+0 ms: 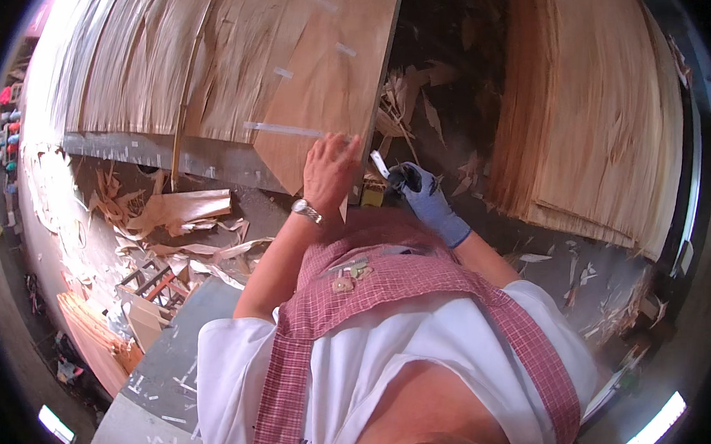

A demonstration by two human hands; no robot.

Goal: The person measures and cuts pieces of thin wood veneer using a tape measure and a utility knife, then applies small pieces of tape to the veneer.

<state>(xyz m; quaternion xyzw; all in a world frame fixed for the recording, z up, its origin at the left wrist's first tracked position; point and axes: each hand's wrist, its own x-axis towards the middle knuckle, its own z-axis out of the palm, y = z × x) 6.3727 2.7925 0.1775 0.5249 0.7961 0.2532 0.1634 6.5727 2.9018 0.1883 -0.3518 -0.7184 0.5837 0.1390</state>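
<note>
My left hand (331,172), bare and with a watch (306,211) on the wrist, lies on the near right corner of a thin wood veneer sheet (324,65). Its fingers are stretched out over the right end of a long pale tape strip (284,130). Shorter tape pieces are stuck farther up the sheet. Just past the sheet's right edge, my right hand (427,195) wears a blue glove with dark fingers. It is closed on what looks like a knife (380,164), whose pale flat blade points up and left toward the sheet; the fingers hide its handle.
A thin stick (186,98) lies across the veneer layers at left. Another veneer stack (598,115) stands at right, beyond a dark gap with scraps. Torn veneer pieces (185,212) litter the floor at left, near a grey board (170,349) behind my left elbow.
</note>
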